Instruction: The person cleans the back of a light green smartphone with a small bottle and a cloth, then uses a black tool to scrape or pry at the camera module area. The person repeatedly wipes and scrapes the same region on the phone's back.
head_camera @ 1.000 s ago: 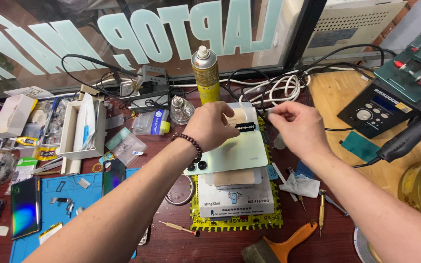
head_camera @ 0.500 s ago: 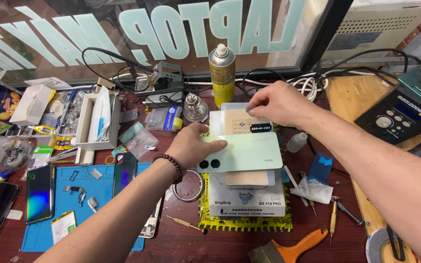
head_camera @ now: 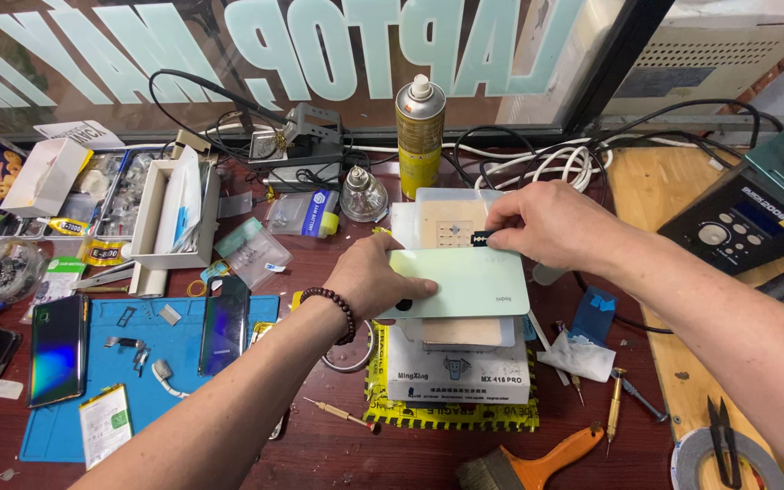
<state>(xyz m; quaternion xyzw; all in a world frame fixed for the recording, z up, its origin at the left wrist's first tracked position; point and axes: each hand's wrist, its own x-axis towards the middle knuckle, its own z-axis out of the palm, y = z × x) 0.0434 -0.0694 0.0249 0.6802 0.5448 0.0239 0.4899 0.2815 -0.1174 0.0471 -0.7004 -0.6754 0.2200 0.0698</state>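
Pressing down on the near-left corner of a pale green phone back cover (head_camera: 465, 281), the left hand (head_camera: 376, 279) lies flat with its fingers spread rather than curled, a hold that seems meant to keep the thin panel from sliding on the white heating pad box (head_camera: 458, 363) beneath it. That box in turn rests on a yellow anti-static mat (head_camera: 383, 399), so the cover sits raised above the dark red table (head_camera: 338, 454), at the middle of the bench and directly in front of the person. The right hand (head_camera: 546, 222) comes in from the far right edge and pinches a small black part (head_camera: 481, 239) between thumb and forefinger right at the cover's far edge, where the camera cut-out would be (whether the part is already seated or only held against the panel cannot be told). 1 hand steadies and 1 hand places, which fits fine work on a light piece. Close by, a yellow spray can (head_camera: 420, 136) stands upright behind the cover, a glass alcohol bottle (head_camera: 363, 193) sits just to its left, and 2 dark phones (head_camera: 56, 349) lie on a blue work mat (head_camera: 138, 399) well to the left. An orange-handled brush (head_camera: 537, 463) and a small screwdriver (head_camera: 612, 413) lie near the front right, within reach.
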